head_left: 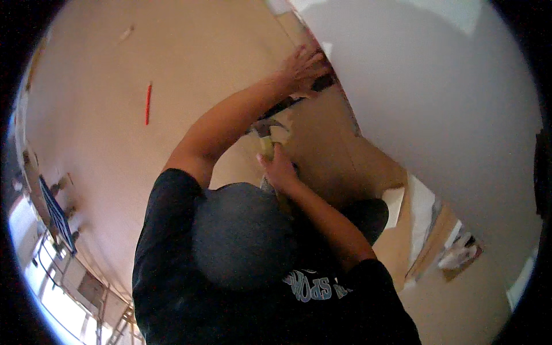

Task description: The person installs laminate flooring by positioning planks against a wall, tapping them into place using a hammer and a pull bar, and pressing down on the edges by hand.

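My left hand [305,68] reaches to the far end of the brown floor covering, by the base of the pale wall. Its fingers are spread and lie flat beside a dark opening or piece [322,83]. Below my left wrist runs a dark narrow strip [282,107]; whether it is a gap or an object I cannot tell. In my right hand [280,168], closed around its yellowish handle, is a hammer [265,129]. The hammer's metal head lies near the strip, next to a torn light patch. My grey-clad knee hides part of the area below the handle.
A red pencil [148,103] lies on the brown floor covering [109,149] at left. The pale wall [431,86] rises along the right. Torn paper [422,204] and scraps [460,253] lie at its base. A dark panel [56,213] stands at far left.
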